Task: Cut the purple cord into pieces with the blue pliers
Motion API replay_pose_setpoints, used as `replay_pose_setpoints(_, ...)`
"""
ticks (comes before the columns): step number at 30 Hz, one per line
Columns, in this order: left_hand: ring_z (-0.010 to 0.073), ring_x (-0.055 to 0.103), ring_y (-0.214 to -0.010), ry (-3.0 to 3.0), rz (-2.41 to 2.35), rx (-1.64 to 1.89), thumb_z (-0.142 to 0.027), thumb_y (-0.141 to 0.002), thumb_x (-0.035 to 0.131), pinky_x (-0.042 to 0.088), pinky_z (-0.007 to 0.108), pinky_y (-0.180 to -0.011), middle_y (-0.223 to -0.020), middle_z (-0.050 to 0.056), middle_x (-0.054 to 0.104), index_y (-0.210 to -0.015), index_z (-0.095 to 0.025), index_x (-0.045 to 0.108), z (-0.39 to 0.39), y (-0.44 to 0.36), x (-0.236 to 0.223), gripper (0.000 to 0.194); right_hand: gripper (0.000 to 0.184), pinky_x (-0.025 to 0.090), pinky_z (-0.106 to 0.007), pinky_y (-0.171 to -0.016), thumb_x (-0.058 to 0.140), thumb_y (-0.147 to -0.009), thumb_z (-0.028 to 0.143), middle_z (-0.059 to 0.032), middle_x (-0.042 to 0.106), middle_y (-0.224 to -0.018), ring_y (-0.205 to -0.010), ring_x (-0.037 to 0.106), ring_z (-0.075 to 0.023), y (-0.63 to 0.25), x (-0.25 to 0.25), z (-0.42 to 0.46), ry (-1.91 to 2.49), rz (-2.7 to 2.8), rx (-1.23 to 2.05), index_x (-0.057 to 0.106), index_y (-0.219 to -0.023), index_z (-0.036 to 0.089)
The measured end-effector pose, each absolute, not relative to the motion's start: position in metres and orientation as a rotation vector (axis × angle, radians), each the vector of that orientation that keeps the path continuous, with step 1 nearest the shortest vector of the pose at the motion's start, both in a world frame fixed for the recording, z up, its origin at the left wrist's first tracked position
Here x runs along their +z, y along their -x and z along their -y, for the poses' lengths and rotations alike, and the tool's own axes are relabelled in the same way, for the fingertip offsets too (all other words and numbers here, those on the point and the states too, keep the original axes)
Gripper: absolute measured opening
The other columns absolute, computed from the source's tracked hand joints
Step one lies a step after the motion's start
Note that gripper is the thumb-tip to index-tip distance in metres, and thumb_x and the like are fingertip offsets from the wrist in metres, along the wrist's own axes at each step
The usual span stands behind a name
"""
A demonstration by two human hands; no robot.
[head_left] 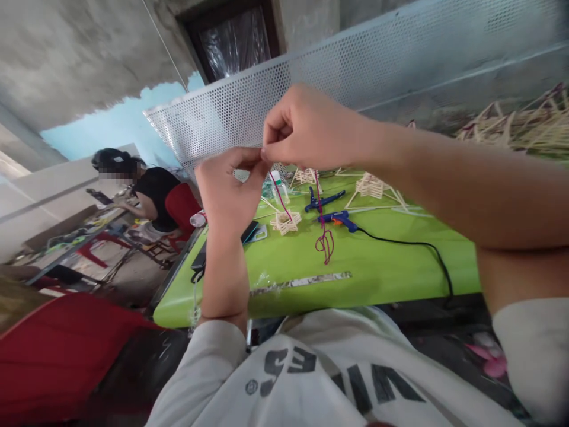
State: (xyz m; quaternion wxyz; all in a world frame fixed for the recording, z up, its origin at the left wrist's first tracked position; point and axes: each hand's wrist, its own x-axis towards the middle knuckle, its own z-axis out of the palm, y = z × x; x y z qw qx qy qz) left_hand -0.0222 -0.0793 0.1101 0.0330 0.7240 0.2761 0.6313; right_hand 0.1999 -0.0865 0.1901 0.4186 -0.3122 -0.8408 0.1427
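Observation:
My left hand and my right hand meet in the air above the green table, thumbs and fingertips pinched together on a magenta string. One length of the string runs down to a small star-shaped piece of pale sticks, which hangs at or just above the table; I cannot tell whether it touches. From under my right hand another length drops to a loose tangle near the table's middle. What lies right between the fingertips is too small to make out.
On the green table lie a blue glue gun with a black cord, a blue clamp-like tool, a clear bottle and a stick star. More stars pile up at right. A person sits at another table.

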Motion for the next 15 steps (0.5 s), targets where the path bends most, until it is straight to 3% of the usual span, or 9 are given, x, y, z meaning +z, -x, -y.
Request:
replay_pose_setpoints(3,0.0327,0.09,-0.098,-2.283,-0.85,1.885,-0.035,-0.108,0.104,0.082,0.053,-0.108,-0.094,-0.001,0.091,-0.095,-0.041,0.096,0.08,0.022,0.11,0.016,0.035,0.037,-0.03,-0.056,0.09,-0.101,0.007,0.0055,0.064,-0.059,-0.053,0.054,-0.013,-0.211,0.176,0.082,0.753,2.094,0.477,0.083,-0.07,0.023)
replay_pose_setpoints(8,0.0312,0.092,-0.107,-2.181,-0.699,1.692,-0.059,-0.103,0.114,0.081,0.046,-0.105,-0.101,0.004,0.088,-0.096,-0.034,0.091,0.068,0.027,0.112,0.035,0.038,0.032,-0.031,-0.056,0.096,-0.111,0.027,0.0033,0.067,-0.067,-0.056,0.048,-0.011,-0.219,0.141,0.075,0.52,1.949,0.714,0.081,-0.077,0.023)
replay_pose_setpoints(13,0.0368,0.091,-0.145,-2.033,-0.548,1.551,-0.076,-0.104,0.11,0.08,0.048,-0.119,-0.135,0.006,0.092,-0.098,-0.031,0.078,0.049,0.027,0.11,0.056,0.051,0.032,-0.033,-0.056,0.101,-0.11,0.046,0.004,0.06,-0.066,-0.057,0.046,-0.0127,-0.207,0.099,0.068,0.384,1.845,0.94,0.069,-0.077,0.025)
replay_pose_setpoints(15,0.0386,0.09,-0.151,-2.002,-0.524,1.514,-0.084,-0.105,0.106,0.08,0.051,-0.122,-0.133,0.006,0.093,-0.097,-0.03,0.072,0.044,0.024,0.11,0.063,0.049,0.039,-0.034,-0.059,0.101,-0.11,0.055,0.0026,0.064,-0.071,-0.061,0.052,-0.0157,-0.208,0.089,0.058,0.37,1.888,0.969,0.074,-0.082,0.026)
